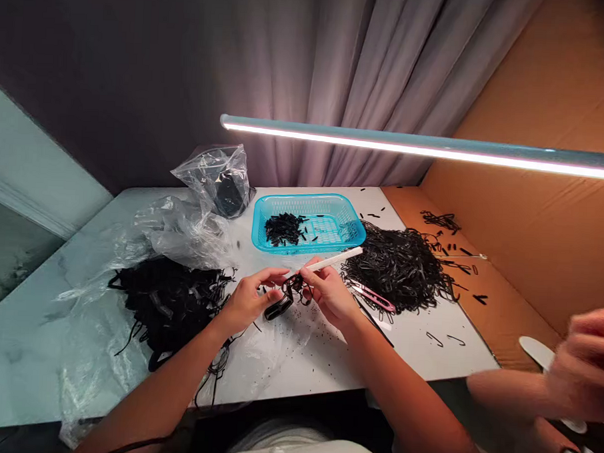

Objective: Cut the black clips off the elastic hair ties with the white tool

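Person's L hand (251,299), fingers pinched, holds tangled black elastic loops (290,291) above white table (426,359); R hand (330,296) clamped on white plastic stick (330,260). Loops light, soft, snag-prone: take by single strand. Co-worker's blurred hand (583,366) far right.

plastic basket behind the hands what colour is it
The plastic basket is bright turquoise, clearest in the head view.
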Motion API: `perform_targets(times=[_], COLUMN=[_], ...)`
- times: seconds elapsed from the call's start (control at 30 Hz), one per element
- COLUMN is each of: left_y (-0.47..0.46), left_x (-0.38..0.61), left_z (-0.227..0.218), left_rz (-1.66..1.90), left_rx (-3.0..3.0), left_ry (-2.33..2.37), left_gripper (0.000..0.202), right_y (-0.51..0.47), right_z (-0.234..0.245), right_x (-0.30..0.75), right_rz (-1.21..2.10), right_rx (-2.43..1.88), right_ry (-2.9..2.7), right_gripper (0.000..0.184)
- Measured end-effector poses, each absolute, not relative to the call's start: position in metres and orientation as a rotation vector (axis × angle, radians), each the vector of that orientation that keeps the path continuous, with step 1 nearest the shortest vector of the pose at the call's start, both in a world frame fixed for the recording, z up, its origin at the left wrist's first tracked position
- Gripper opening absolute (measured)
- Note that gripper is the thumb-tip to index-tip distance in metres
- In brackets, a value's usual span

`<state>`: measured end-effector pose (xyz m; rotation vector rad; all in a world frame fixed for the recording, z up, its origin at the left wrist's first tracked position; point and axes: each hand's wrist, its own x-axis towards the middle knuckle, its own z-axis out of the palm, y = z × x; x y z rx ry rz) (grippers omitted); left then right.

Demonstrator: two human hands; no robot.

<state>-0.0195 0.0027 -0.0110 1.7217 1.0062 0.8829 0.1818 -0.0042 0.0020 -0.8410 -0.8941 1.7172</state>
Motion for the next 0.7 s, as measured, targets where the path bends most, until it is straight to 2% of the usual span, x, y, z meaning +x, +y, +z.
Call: perform_targets(times=[0.1, 0.27, 0.5, 0.7], left_y=[-0.001, -0.002, -0.002, -0.001], left_x=[-0.014, -0.012, -0.012, -0.009], left_z=[-0.009, -0.008, -0.009, -0.018], left_rz=[0.825, 0.961, 1.024, 1.064], left_rx=[1.53, 1.304, 1.353, 1.444], left_ry=[0.929, 0.88, 0.908, 1.015], left_gripper=[0.049, 0.039, 0.023, 0.02], right_y=[-0.002, 0.0, -0.005, -0.002], right_z=[0.002, 0.002, 0.0, -0.01], right_x=[0.183, 0.183, 0.174, 0.17], right_rz=[1.76, 1.741, 1.693, 1.644], right_rx=[-0.783, -0.801, -0.865, -0.902], right_ry=[-0.837, -0.838, -1.004, -1.046], right_gripper=[0.035, 0.033, 0.038, 0.038])
